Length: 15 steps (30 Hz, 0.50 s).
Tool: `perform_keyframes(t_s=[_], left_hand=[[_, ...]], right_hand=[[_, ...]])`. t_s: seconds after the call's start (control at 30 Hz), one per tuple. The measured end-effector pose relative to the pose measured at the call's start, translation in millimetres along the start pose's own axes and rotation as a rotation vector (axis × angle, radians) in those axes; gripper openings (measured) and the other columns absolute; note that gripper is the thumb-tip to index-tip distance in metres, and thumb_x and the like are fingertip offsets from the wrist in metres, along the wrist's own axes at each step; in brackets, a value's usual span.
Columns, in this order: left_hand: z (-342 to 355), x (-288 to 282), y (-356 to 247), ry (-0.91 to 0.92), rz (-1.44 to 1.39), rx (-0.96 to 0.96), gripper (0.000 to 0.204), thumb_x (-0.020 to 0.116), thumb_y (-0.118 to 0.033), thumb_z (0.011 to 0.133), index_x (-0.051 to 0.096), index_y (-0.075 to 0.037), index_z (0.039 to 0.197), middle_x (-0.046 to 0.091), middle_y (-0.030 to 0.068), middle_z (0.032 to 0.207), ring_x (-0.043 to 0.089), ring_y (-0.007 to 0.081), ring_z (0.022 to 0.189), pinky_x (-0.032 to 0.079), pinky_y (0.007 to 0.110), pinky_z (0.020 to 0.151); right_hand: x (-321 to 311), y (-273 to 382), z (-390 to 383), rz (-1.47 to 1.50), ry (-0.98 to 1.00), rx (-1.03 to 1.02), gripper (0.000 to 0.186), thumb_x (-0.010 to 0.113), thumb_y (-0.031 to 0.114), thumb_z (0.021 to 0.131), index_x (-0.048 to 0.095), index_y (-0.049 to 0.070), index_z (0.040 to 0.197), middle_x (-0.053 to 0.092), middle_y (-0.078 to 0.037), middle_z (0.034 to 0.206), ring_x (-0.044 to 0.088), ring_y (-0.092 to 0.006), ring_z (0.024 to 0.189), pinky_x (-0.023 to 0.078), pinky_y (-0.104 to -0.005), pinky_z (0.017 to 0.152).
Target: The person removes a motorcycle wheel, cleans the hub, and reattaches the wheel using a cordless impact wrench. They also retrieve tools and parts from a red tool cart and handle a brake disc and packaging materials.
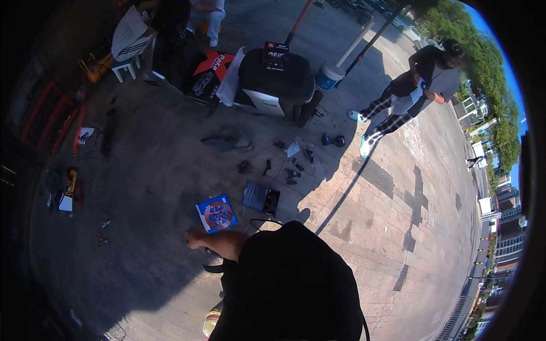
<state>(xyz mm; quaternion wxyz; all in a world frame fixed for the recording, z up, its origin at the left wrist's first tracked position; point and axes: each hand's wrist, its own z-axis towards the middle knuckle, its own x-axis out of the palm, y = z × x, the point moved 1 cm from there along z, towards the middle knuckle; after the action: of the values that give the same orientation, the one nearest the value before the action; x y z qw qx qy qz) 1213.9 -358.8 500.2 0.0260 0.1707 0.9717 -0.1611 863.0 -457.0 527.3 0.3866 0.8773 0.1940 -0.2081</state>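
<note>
A bare forearm comes out of a black sleeve at the lower middle and reaches leftward; by how it enters, it is my right arm. Its hand, my right hand (pixel 194 237), is low over the shaded paving, just below the left corner of a blue flat package (pixel 232 224). A red perforated brake disc (pixel 218 216) shows on that package. My fingers point away and are in shadow, so neither their shape nor any held thing can be made out. Beside the package is a dark plastic-wrapped box (pixel 255 196). My left hand does not show.
Small dark parts (pixel 293 173) and blue power tools (pixel 333 140) lie ahead. Beyond them stand a black bulky case (pixel 277 77) with a box on top and a bucket (pixel 330 77). A person (pixel 392 108) stands at right; others sit far left. Red-handled scissors (pixel 102 240) lie left.
</note>
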Motion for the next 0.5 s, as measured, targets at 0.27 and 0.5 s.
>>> perform_keyframes(t_s=[0.27,0.5], left_hand=[[90.5,-157.7,-189.1,-0.003,0.120,-0.024,0.023,0.058,-0.026,0.084,0.057,-0.005,0.092,0.062,0.0118,0.084,0.060,0.0236,0.068,0.049,0.033,0.058],[137.5,-435.0,-310.2,-0.126,0.080,-0.129,0.017,0.058,-0.023,0.083,0.057,-0.006,0.085,0.061,0.0095,0.079,0.058,0.0234,0.067,0.049,0.032,0.057]], right_hand=[[13.2,234.1,141.1,0.081,-0.047,-0.346,0.018,0.054,0.016,0.082,0.062,0.000,0.081,0.060,-0.014,0.084,0.055,-0.0290,0.073,0.042,-0.0450,0.066],[74.5,262.9,285.5,0.068,-0.369,0.119,0.022,0.058,0.020,0.081,0.065,0.001,0.088,0.064,-0.016,0.085,0.061,-0.0281,0.075,0.047,-0.0416,0.067]])
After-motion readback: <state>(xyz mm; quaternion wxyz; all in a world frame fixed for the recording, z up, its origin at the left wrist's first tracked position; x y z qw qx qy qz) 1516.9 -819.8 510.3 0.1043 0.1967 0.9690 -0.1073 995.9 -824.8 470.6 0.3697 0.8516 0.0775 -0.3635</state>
